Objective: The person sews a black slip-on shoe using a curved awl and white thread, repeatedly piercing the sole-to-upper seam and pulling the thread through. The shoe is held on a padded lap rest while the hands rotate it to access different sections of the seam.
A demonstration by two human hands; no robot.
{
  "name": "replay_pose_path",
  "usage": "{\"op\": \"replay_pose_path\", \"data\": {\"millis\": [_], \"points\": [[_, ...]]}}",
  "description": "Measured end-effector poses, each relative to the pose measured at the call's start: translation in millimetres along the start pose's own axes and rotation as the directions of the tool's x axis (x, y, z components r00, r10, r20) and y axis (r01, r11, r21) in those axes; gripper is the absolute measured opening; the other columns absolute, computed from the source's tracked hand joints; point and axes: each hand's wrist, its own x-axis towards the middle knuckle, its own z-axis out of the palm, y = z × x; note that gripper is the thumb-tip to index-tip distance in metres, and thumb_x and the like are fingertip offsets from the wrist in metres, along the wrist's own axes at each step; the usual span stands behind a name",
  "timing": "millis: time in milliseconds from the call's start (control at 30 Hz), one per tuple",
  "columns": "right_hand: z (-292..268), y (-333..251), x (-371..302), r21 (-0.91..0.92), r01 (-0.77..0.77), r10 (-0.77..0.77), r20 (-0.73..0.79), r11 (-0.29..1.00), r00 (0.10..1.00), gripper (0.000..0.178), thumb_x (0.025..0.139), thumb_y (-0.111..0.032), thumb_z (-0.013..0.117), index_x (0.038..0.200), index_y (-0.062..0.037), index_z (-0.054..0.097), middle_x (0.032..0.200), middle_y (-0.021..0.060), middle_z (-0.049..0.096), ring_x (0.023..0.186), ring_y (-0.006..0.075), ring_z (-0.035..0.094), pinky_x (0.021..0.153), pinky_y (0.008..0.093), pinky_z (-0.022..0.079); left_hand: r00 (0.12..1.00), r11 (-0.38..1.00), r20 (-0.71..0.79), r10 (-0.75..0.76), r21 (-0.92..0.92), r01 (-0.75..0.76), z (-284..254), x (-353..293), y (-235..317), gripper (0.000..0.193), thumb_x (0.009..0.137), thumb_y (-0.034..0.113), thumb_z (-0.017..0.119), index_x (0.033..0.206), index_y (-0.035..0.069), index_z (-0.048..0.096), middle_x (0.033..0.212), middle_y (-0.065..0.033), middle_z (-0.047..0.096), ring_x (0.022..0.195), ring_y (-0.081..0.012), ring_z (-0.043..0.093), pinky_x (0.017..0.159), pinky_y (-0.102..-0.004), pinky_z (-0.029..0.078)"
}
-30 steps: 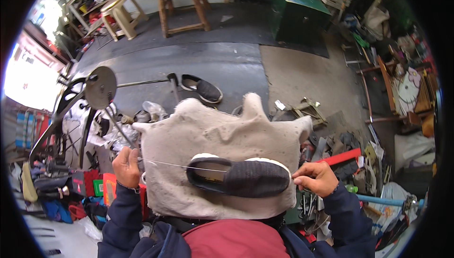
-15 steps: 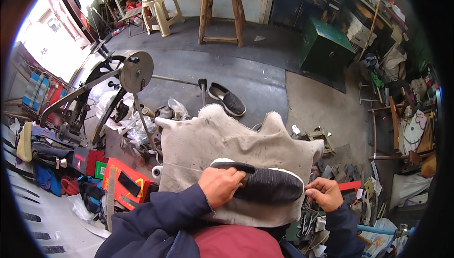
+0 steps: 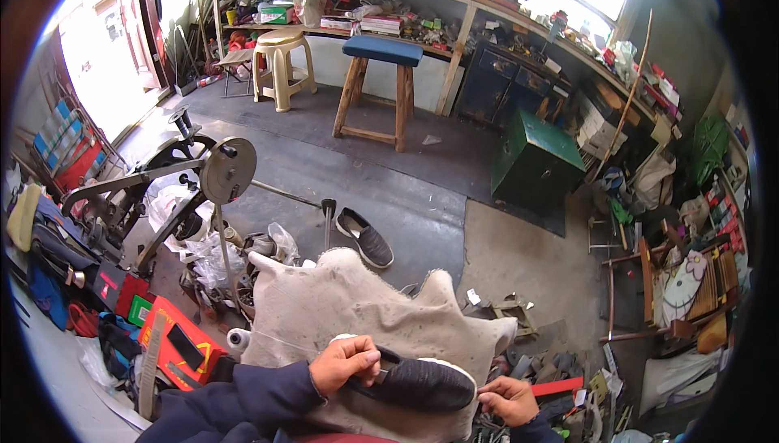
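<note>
A black slip-on shoe [image 3: 418, 384] with a white sole edge lies on its side across a stained pale cloth [image 3: 324, 305] spread over my lap. My left hand [image 3: 347, 364] is closed at the shoe's opening, thumb and fingers pinched together on its edge. A small shiny bit shows by those fingertips, too small to name. Just off the toe, my right hand [image 3: 510, 401] pinches with thumb and forefinger; whatever is between them cannot be made out. The matching black shoe [image 3: 364, 238] stands on the floor beyond the cloth.
To the left stands a hand-cranked machine with a round metal wheel [image 3: 228, 170]. Beside my left arm, a phone [image 3: 186, 346] rests on a red box [image 3: 162, 325]. Scraps and tools [image 3: 568, 394] crowd the right. Farther off are a blue-topped stool [image 3: 381, 51] and a green chest [image 3: 535, 163].
The view has tilted upward, showing more of the far bench and window. My left hand's fingers have shifted from a fist-like grip to a pinch at the shoe's opening. The right stays by the toe.
</note>
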Motion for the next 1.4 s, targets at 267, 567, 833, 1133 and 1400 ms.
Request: {"op": "replay_pose_path", "data": {"millis": [267,567,833,1133,1400], "points": [[1,6,8,0.048,-0.006,0.004,0.052,0.999,0.999,0.012,0.093,-0.007,0.072,0.103,0.0004,0.07,0.081,0.0032,0.07,0.07,0.0078,0.063,0.063,0.0231,0.048,0.822,0.851,0.222,-0.524,0.131,0.508,-8,38,-12,0.052,0.106,0.048,0.051,0.123,0.001,0.064,0.106,-0.0022,0.066,0.097,-0.014,0.06,0.091,-0.0284,0.046],[-10,-20,21,-0.104,-0.115,0.136,0.219,0.988,0.966,0.017,0.095,-0.01,0.073,0.104,0.0041,0.072,0.081,0.0033,0.071,0.072,0.0077,0.065,0.066,0.0228,0.051,0.736,0.712,0.353,-0.577,-0.225,0.666,50,56,-2,0.063,0.097,0.048,0.063,0.143,0.006,0.056,0.143,-0.0041,0.06,0.128,-0.0172,0.057,0.112,-0.0319,0.039],[-16,-29,28,-0.338,-0.168,0.235,0.171,0.926,0.957,0.016,0.093,-0.014,0.076,0.099,0.0008,0.074,0.079,-0.0003,0.071,0.072,0.005,0.063,0.064,0.0218,0.049,0.714,0.745,0.378,-0.589,-0.089,0.661,45,62,-7,0.071,0.094,0.053,0.065,0.148,0.008,0.052,0.151,-0.0017,0.052,0.136,-0.0151,0.049,0.115,-0.0296,0.033],[43,-23,-4,-0.108,0.055,-0.068,-0.119,0.993,0.991,0.006,0.097,-0.008,0.066,0.099,-0.0026,0.066,0.074,0.0005,0.066,0.061,0.0064,0.057,0.057,0.0233,0.045,0.755,0.803,0.475,-0.452,-0.153,0.576,38,68,-24,0.068,0.101,0.048,0.06,0.149,0.002,0.047,0.155,-0.0003,0.046,0.141,-0.0137,0.042,0.117,-0.0279,0.03],[39,-59,3,-0.496,0.249,-0.229,0.103,0.832,0.968,0.006,0.099,-0.009,0.062,0.102,-0.0049,0.06,0.075,0.0059,0.067,0.064,0.016,0.063,0.06,0.0298,0.05,0.826,0.806,0.312,-0.469,-0.231,0.545,40,62,-3,0.076,0.1,0.058,0.054,0.146,-0.002,0.047,0.149,-0.011,0.053,0.133,-0.0187,0.053,0.113,-0.0318,0.04]]}}
